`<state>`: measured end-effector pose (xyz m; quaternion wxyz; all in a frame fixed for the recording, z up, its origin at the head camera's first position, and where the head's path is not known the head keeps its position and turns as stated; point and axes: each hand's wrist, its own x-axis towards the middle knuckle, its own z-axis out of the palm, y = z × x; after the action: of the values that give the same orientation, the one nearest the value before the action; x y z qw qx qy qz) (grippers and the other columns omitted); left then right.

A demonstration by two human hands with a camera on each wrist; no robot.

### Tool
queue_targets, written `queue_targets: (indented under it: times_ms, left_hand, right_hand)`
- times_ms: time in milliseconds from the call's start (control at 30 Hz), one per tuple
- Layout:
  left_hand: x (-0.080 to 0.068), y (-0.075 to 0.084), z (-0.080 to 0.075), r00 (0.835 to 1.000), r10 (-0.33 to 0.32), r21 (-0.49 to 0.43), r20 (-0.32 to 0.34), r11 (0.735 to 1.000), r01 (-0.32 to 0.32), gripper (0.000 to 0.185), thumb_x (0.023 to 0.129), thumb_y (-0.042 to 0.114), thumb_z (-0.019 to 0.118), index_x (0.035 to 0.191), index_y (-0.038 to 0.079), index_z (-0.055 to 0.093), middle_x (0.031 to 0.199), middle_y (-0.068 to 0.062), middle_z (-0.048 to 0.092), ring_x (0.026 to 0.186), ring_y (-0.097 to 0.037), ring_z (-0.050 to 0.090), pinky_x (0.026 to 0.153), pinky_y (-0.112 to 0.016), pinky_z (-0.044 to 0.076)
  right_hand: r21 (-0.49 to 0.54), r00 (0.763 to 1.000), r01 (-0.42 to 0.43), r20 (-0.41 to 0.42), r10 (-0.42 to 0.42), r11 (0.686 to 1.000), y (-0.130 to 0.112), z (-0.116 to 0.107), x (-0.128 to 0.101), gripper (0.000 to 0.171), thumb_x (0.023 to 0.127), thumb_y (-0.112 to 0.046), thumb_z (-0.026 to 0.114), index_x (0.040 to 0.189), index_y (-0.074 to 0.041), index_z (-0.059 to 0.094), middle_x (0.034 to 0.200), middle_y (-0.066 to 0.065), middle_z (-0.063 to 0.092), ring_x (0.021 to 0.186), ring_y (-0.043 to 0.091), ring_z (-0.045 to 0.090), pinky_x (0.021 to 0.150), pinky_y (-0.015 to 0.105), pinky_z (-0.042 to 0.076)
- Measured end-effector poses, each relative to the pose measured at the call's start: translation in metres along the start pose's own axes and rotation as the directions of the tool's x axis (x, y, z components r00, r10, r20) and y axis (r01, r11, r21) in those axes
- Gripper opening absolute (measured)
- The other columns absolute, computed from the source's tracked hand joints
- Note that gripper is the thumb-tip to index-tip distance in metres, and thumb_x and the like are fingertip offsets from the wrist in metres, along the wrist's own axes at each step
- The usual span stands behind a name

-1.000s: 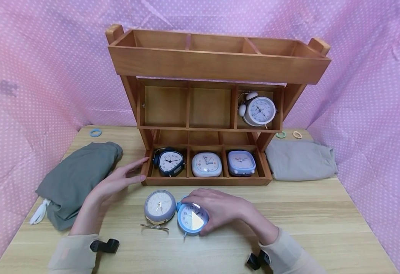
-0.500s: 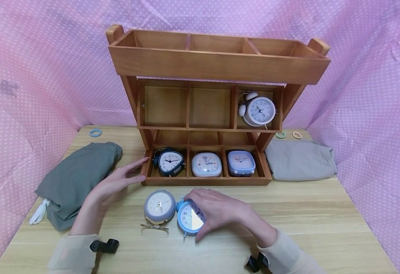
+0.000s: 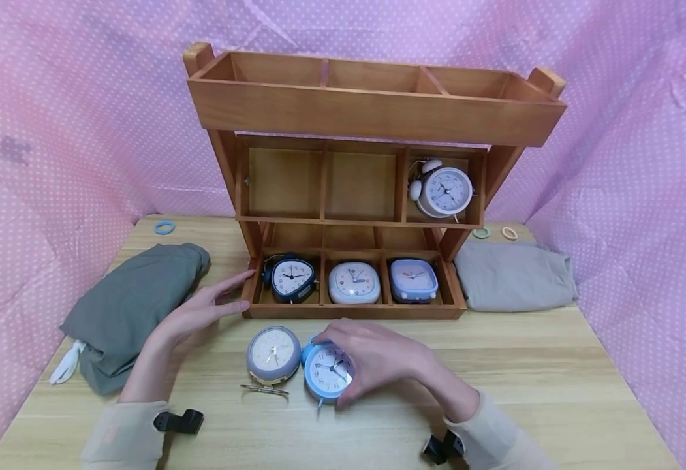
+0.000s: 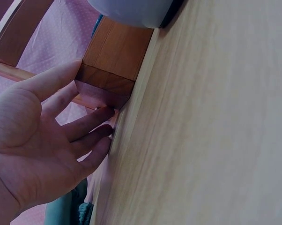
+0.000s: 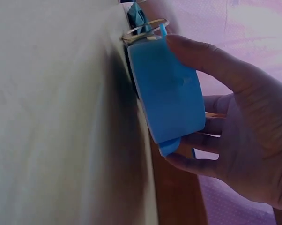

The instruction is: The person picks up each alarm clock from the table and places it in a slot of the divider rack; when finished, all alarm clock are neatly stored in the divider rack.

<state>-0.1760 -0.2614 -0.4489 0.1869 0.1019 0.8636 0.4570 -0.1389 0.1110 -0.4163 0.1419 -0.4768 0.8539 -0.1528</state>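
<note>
Blue plastic marks the round alarm clock that the right hand grips, fingers curled over its rim, thumb underneath. The clock lies on the tabletop just in front of the wooden shelf, touching a grey round clock that lies nearer the shelf's left end. The left hand lies flat with straight fingers touching the shelf's lower left corner, holding nothing. Inside the shelf's bottom row sit a dark clock, a white clock and a lilac clock; a white bell clock stands in the middle row's right compartment.
</note>
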Motion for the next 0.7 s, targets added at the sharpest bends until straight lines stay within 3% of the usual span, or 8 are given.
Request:
queue_targets:
  times_ms: [133,300,500,700]
  left_hand:
    - [-0.001,0.000,-0.002,1.000,-0.013,-0.005,0.000,1.000,0.013,0.076,0.101,0.045,0.064,0.165,0.026,0.026,0.173,-0.015,0.017,0.158,-0.049,0.010,0.117,-0.079,0.019]
    - [0.000,0.000,-0.003,1.000,-0.002,-0.007,0.006,1.000,0.002,0.076,0.101,0.044,0.064,0.165,0.026,0.026,0.173,-0.015,0.017,0.158,-0.049,0.010,0.117,-0.078,0.019]
    - [0.000,0.001,-0.002,1.000,-0.011,-0.009,0.016,1.000,0.011,0.078,0.101,0.045,0.063,0.165,0.025,0.025,0.174,-0.015,0.016,0.158,-0.050,0.009,0.117,-0.079,0.018]
    - [0.001,0.000,-0.002,1.000,-0.011,-0.004,0.019,1.000,0.011,0.078,0.101,0.045,0.064,0.165,0.025,0.025,0.174,-0.016,0.016,0.158,-0.050,0.009,0.116,-0.080,0.018]
  right_hand:
    - [-0.012,1.000,-0.002,-0.020,0.001,1.000,-0.002,-0.021,-0.002,0.098,0.066,-0.059,0.090,0.149,-0.025,0.050,0.144,-0.005,0.059,0.133,0.014,0.056,0.112,0.042,0.049]
    - [-0.052,0.993,0.060,-0.099,-0.065,0.997,0.002,-0.058,-0.008,0.097,0.067,-0.056,0.091,0.148,-0.023,0.052,0.142,-0.004,0.060,0.129,0.013,0.058,0.106,0.039,0.053]
    - [-0.132,0.962,0.146,-0.211,-0.172,0.980,0.007,-0.117,-0.016,0.097,0.070,-0.056,0.091,0.150,-0.018,0.051,0.150,0.004,0.054,0.136,0.020,0.054,0.110,0.043,0.051]
    - [-0.177,0.941,0.126,-0.290,-0.175,0.976,0.013,-0.173,-0.017,0.097,0.068,-0.041,0.095,0.151,-0.015,0.052,0.154,0.009,0.052,0.140,0.027,0.050,0.113,0.052,0.047]
